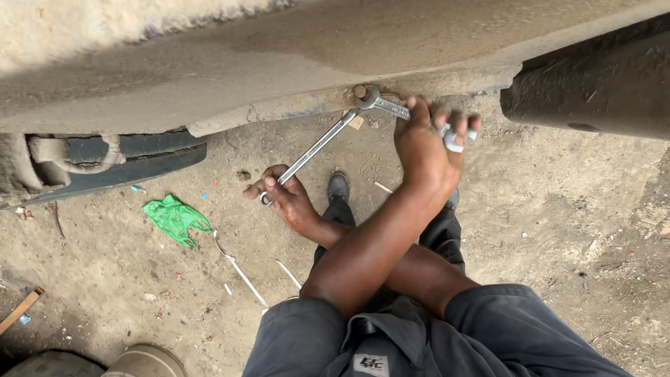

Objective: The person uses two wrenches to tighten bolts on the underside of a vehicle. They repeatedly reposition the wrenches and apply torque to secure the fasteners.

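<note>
Two hands are at work, forearms crossed above the grey trousers (447, 230). The right hand (287, 199) reaches across to about nine o'clock of the black shoe (339, 186). Its fingers (273, 183) are curled tight around the lower end of a long wrench (317, 145), which slants up toward one o'clock. On the dirt ground (558, 230), a green plastic bag (174, 218) lies well apart at nine o'clock of that hand, with thin scraps near it.

Farther out, the left hand (424, 146) is raised at two o'clock of the right hand. Its fingers (453, 124) are wrapped round the handle of a short wrench (389, 107). The heads of both wrenches meet at a bolt (360, 91) on the lower edge of the vehicle body (279, 70). At three o'clock of the bolt a dark tyre (593, 91) stands close by.

Judgement on progress: the bolt sits in place, with both tools engaged on it. No loose nut or bolt can be made out on the ground, so the fastening appears neither off nor confirmed tight. Which way it is being turned cannot be told.
</note>
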